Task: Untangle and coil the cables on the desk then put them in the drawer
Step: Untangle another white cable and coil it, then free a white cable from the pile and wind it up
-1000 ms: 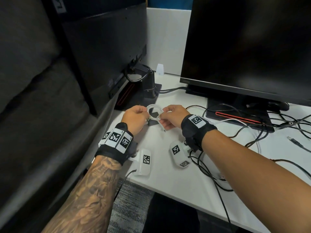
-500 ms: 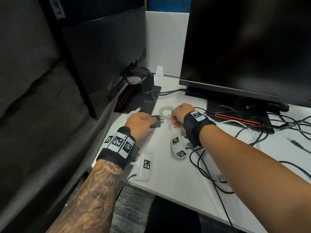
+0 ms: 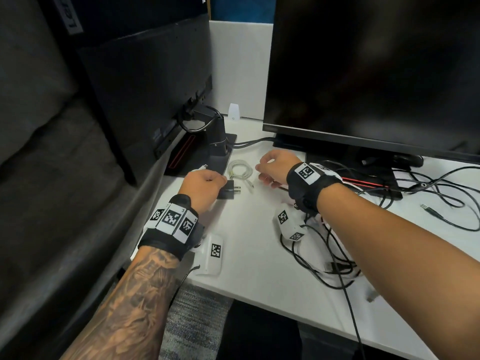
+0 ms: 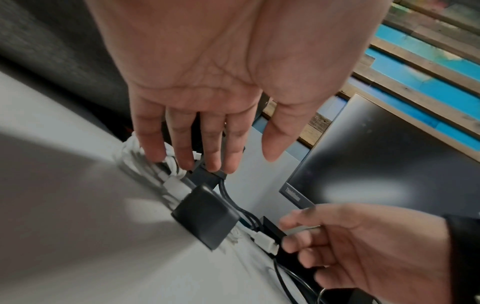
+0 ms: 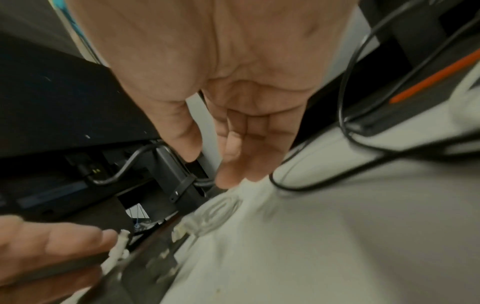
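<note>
Both hands are separating now: 1 s ago they were holding the white coil (image 3: 240, 170) together in the air, and now it is lying flat on the desk (image 3: 254, 261) toward the back-left corner, just in front of the left monitor's base (image 3: 205, 154), w/ nobody gripping it.

Left hand (image 3: 205, 187) is reaching over the black power adapter (image 3: 228, 191), which is sitting just left-front of the coil, prongs pointing right. In the left wrist view its fingers (image 4: 182, 144) are lying straight and spread, tips coming down on a white bundle (image 4: 145, 162) and a dark plug behind the adapter; not curling round anything.

Right hand (image 3: 275, 166) is hovering just right of the coil, fingers loosely bent, apart, holding nothing as far as the wrist view shows.

Remaining black cables (image 3: 324, 255) are still lying tangled near the desk's front edge under the right forearm, w/ more spreading to the right edge. Drawer isn't in view.

Key relation: the coil is sitting between the two hands, round, no real long axis; the right hand is nearer to it. The tangle is lying behind and under the right wrist, toward the person, so that hand would prob. need to be pulling back for it.
</note>
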